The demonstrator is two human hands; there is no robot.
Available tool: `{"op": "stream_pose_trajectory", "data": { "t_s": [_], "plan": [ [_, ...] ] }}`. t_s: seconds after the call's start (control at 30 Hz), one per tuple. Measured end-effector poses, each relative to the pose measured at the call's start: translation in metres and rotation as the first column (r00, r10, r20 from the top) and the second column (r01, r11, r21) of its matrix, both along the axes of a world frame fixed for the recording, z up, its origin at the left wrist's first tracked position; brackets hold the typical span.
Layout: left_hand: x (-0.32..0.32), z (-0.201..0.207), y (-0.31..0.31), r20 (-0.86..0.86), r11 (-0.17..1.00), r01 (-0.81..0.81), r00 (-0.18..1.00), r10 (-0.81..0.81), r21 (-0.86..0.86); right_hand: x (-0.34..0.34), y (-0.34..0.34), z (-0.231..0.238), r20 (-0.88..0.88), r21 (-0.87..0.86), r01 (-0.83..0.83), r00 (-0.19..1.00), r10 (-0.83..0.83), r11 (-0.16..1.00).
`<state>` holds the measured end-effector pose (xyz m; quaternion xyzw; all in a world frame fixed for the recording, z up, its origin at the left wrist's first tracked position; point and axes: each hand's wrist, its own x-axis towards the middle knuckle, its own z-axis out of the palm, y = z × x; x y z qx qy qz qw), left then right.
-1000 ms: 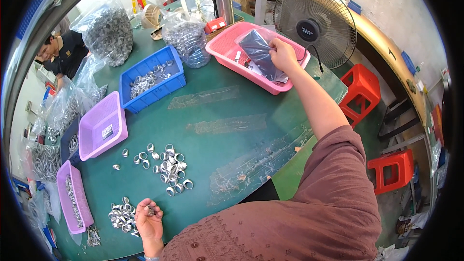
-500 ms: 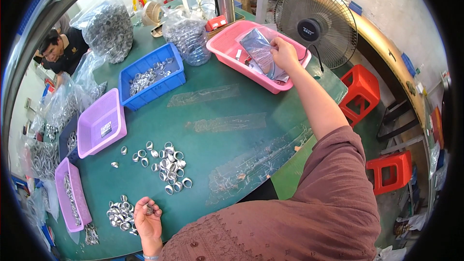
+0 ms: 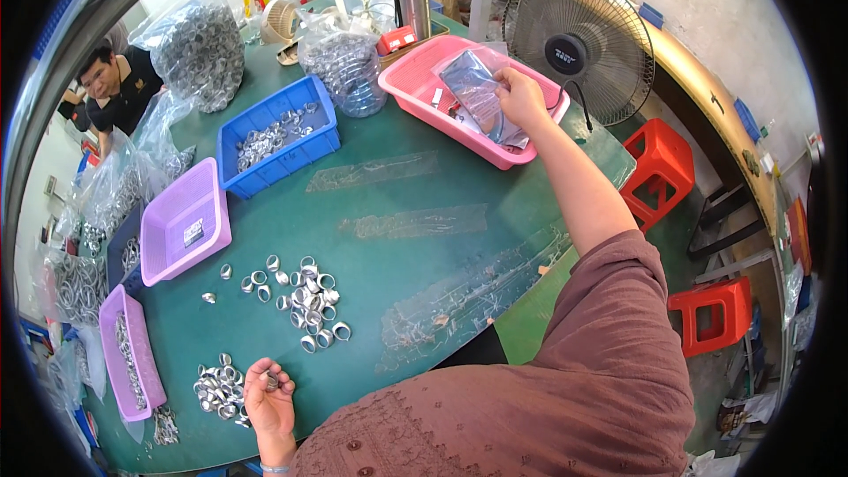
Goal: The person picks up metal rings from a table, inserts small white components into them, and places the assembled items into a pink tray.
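Note:
At the table's near edge, my left hand is closed with a silver ring between thumb and fingers. Just left of it lies a heap of silver rings. A second ring pile sits farther up, with several loose rings beside it. My right arm reaches far forward, and my right hand pinches the edge of a clear plastic bag with a flat bluish, shiny thing inside. That bag is in a pink basket, over other small packets.
Left of the rings stand a purple tray, a narrow purple tray and a blue bin with metal parts. Bags of rings line the far left, near another person. A fan and red stools stand right.
Both hands have hardly moved; the right still grips the bag in the basket, the left still holds the ring. The person at the far left has raised their head slightly.

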<state>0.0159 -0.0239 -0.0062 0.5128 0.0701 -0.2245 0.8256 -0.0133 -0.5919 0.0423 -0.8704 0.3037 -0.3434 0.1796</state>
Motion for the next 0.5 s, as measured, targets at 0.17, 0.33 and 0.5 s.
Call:
{"op": "stream_pose_trajectory", "data": {
  "t_s": [0.17,0.33,0.5],
  "plan": [
    [-0.0004,0.0004,-0.001,0.001,1.0,0.0,1.0,0.0,0.004,-0.0018,-0.0024,-0.0005,0.001,-0.003,-0.002,1.0,0.002,1.0],
    [-0.0014,0.0011,-0.001,0.002,1.0,-0.004,1.0,0.004,-0.001,-0.0021,-0.0024,-0.0007,-0.011,-0.005,0.011,1.0,-0.011,1.0],
    [0.0025,-0.0014,0.0009,-0.004,1.0,-0.006,1.0,0.006,-0.005,0.0031,-0.0052,-0.0052,-0.017,0.004,0.014,1.0,-0.014,1.0]
  ]
}}
